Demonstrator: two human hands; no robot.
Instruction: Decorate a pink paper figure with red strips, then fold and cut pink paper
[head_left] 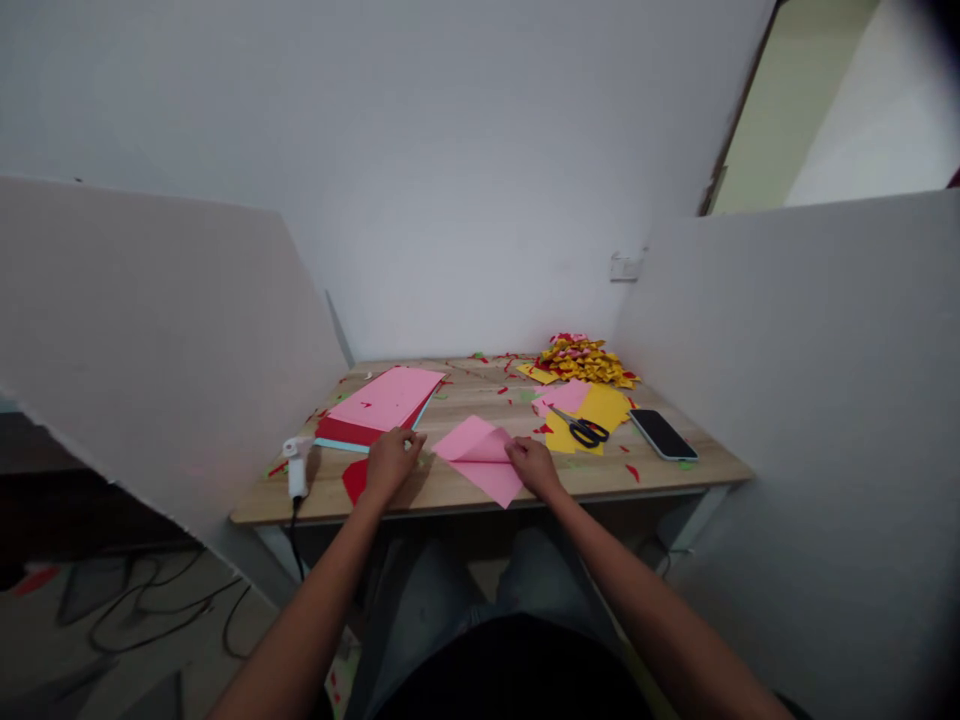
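A square of pink paper (495,482) lies partly folded at the table's front, its upper flap raised in a curve. My right hand (531,465) is closed on the right end of its fold. To the left, apart from the sheet, my left hand (394,460) hovers with fingers curled together; whether anything small is in them is hidden. Beside that hand is a piece of red paper (354,480), partly covered by it. Behind it lies a stack of large sheets, with pink paper (390,395) on top and red and light blue beneath.
Black-handled scissors (585,430) rest on yellow paper (604,405) at the right, near a phone (664,434). A heap of yellow and red folded pieces (589,362) fills the back right. A white glue gun (298,470) stands at the left edge. White partitions flank the table.
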